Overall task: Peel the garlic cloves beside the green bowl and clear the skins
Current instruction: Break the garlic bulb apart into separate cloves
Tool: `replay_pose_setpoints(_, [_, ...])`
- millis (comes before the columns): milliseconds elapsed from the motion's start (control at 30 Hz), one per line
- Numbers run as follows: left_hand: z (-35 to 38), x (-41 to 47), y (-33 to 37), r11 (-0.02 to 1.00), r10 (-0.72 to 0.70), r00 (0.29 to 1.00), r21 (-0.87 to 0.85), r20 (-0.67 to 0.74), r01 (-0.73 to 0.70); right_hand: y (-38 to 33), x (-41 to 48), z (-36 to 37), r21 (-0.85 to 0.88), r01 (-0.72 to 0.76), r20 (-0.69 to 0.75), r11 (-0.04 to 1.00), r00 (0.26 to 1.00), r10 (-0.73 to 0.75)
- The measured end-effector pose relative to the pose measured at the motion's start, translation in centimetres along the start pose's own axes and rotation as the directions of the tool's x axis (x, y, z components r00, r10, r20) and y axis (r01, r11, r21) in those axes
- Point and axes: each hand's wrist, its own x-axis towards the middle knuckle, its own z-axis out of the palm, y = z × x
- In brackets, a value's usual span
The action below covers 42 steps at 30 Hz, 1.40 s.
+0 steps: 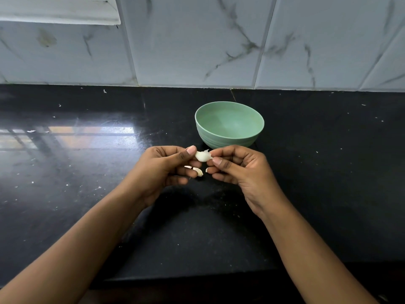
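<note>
Garlic clove [202, 156]: pinched between left hand [163, 170] and right hand [238, 167] just before green bowl [229, 123], evidently for skinning; further cloves [198, 171] on black counter [87, 172] beneath.

**Centre of frame:** green bowl [228, 140], pale sage green inside and out, with faint horizontal ridged bands on its outer wall.

**Just below the bowl:** garlic clove [203, 156], creamy white. The garlic pieces [198, 171] lower still are off-white, tinged with pale tan.

**Lower half:** bench [328, 172], glossy black and flecked all over with small white specks. At mid left a reflection [87, 137] is seen in pale orange and grey-white bands crossed by dark bars.

**Upper half:** wall tiles [192, 40], pale bluish grey, veined in dark grey in a marble pattern and divided by pale joints. A yellowish-brown blotch [46, 39] is seen at upper left, beneath a white ledge [59, 9].
</note>
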Motion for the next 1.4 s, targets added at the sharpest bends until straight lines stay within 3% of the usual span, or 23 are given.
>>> replay_pose_setpoints(233, [0.1, -0.2, 0.1, 0.999, 0.025, 0.999, -0.028, 0.047, -0.024, 0.0, 0.0, -0.1, -0.025, -0.038, -0.007, 0.999, 0.999, 0.037])
replay_pose_setpoints(467, [-0.3, -0.1, 0.4, 0.997, 0.074, 0.996, -0.009, -0.047, -0.074, 0.4, 0.4, -0.2, -0.033, -0.057, -0.030, 0.998, 0.998, 0.056])
replay_pose_setpoints(533, [-1.2, 0.0, 0.9, 0.991, 0.129, 0.983, -0.005, -0.129, -0.131, 0.9, 0.7, -0.4, -0.201, 0.000, -0.095, 0.980, 0.995, -0.019])
replay_pose_setpoints(567, [-1.8, 0.0, 1.2, 0.985, 0.171, 0.968, 0.043, -0.181, -0.166, 1.4, 0.9, -0.5, -0.377, 0.052, -0.122, 0.925, 0.987, -0.105])
replay_pose_setpoints(667, [-3.0, 0.3, 1.2, 0.919, 0.296, 0.915, 0.343, -0.275, -0.194, 2.1, 1.5, -0.2, -0.790, 0.188, -0.014, 0.584, 0.946, -0.324])
replay_pose_setpoints(767, [-3.1, 0.8, 0.4, 0.787, 0.336, 0.917, 0.598, -0.215, -0.149, 2.5, 2.0, 0.5, -0.918, 0.161, 0.082, 0.362, 0.971, -0.224])
replay_pose_setpoints(867, [-2.8, 0.9, 0.0, 0.625, 0.362, 0.920, 0.772, -0.149, -0.121, 2.6, 2.1, 0.8, -0.947, 0.148, 0.102, 0.285, 0.980, -0.169])
replay_pose_setpoints(1033, [-2.4, 0.8, -0.4, 0.460, 0.322, 0.945, 0.882, -0.064, -0.097, 2.7, 2.1, 0.7, -0.916, 0.187, 0.123, 0.354, 0.973, -0.196])
replay_pose_setpoints(1100, [-2.4, 0.8, -0.4, 0.450, 0.297, 0.955, 0.885, -0.020, -0.121, 2.6, 2.1, 0.5, -0.892, 0.199, 0.109, 0.405, 0.966, -0.233])
replay_pose_setpoints(1267, [-2.3, 0.4, 0.1, 0.541, 0.426, 0.904, 0.793, 0.029, -0.280, 2.1, 1.3, -0.1, -0.754, 0.197, 0.024, 0.626, 0.961, -0.274])
replay_pose_setpoints(1400, [-1.7, 0.4, -0.1, 0.676, 0.394, 0.913, 0.638, 0.111, -0.369, 1.9, 0.9, -0.4, -0.536, 0.165, -0.038, 0.828, 0.975, -0.220])
